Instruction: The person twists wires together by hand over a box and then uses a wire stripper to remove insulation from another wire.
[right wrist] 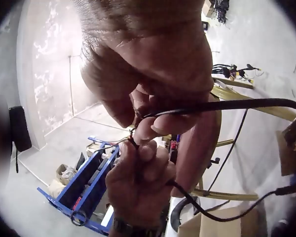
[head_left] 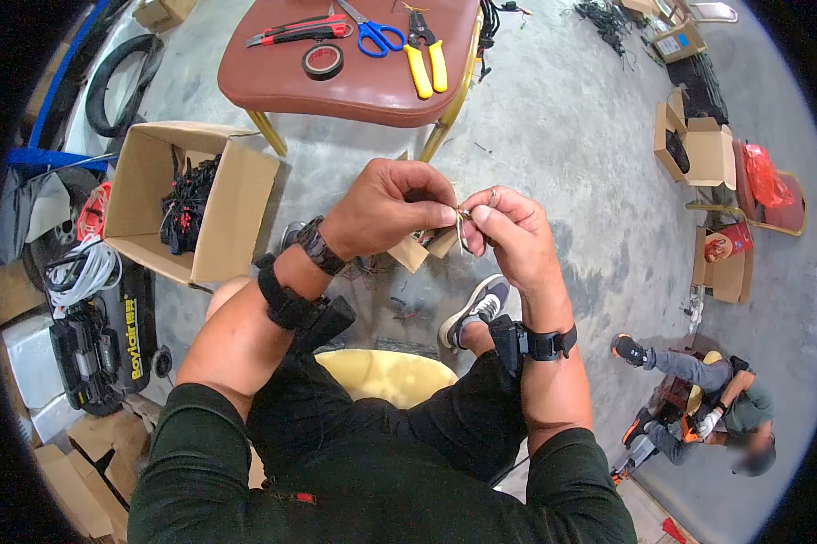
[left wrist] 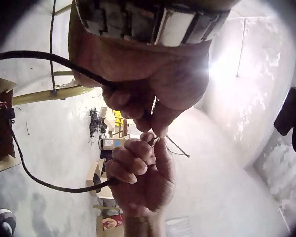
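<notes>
Close together in front of the chest, my left hand [head_left: 395, 199] and right hand [head_left: 515, 234] meet at the bared wire ends [head_left: 464, 216] of black cable. With thumb and forefinger the left hand pinches one cable [left wrist: 49, 55], which runs into its curled fingers in the left wrist view. The right hand grips another black cable [right wrist: 227, 104], its thumb and fingertips right at the bare strands [right wrist: 132, 133]. Thin wire ends [left wrist: 179, 147] stick out past the fingertips. Fingers partly hide the join between the wires.
Ahead, a brown chair seat [head_left: 354, 86] holds a red-handled cutter [head_left: 301, 33], black tape [head_left: 323, 61], blue scissors [head_left: 379, 36] and yellow-handled wire strippers [head_left: 424, 63]. At left stands a cardboard box [head_left: 236, 213] with black cables [head_left: 189, 204]. Another person [head_left: 739, 408] sits at right.
</notes>
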`<move>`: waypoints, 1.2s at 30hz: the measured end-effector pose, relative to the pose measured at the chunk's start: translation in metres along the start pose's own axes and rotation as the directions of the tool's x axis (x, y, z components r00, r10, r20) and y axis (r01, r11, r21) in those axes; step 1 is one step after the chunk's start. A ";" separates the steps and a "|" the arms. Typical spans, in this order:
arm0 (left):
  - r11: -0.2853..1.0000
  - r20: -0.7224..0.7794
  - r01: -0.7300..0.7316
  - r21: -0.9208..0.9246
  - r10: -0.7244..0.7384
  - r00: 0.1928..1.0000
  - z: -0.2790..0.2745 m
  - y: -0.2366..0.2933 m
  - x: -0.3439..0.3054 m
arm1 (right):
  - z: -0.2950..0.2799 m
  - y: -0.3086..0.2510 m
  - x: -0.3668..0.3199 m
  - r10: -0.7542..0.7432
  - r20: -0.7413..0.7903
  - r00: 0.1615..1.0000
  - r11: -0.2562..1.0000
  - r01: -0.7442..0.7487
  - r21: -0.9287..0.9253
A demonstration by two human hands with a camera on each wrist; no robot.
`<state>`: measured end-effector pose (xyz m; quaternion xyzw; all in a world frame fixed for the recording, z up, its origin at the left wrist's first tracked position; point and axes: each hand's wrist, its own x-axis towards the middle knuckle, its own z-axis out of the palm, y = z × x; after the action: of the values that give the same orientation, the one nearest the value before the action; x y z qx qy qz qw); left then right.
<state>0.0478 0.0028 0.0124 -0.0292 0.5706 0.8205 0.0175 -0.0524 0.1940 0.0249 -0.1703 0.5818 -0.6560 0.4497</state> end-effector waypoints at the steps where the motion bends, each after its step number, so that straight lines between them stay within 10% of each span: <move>1: 1.000 0.002 -0.012 0.001 0.012 1.000 0.000 -0.001 0.000 | -0.001 0.001 0.001 0.010 -0.004 1.000 1.000 -0.010 0.023; 16: 1.000 -0.041 0.002 0.024 -0.001 0.999 -0.001 -0.003 -0.001 | 0.010 -0.005 -0.003 -0.106 -0.069 0.992 0.965 0.086 -0.249; 25: 0.989 -0.105 0.112 -0.099 -0.123 0.987 0.004 -0.001 -0.001 | 0.020 0.001 0.001 -0.538 -0.043 0.842 0.581 0.333 -0.743; 36: 0.978 -0.076 0.138 -0.159 -0.151 0.986 0.001 -0.001 0.003 | 0.018 -0.005 0.004 -0.574 0.026 0.819 0.531 0.396 -0.750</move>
<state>0.0451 0.0042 0.0112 -0.1079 0.5023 0.8565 0.0499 -0.0434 0.1796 0.0332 -0.4143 0.7675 -0.4837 0.0739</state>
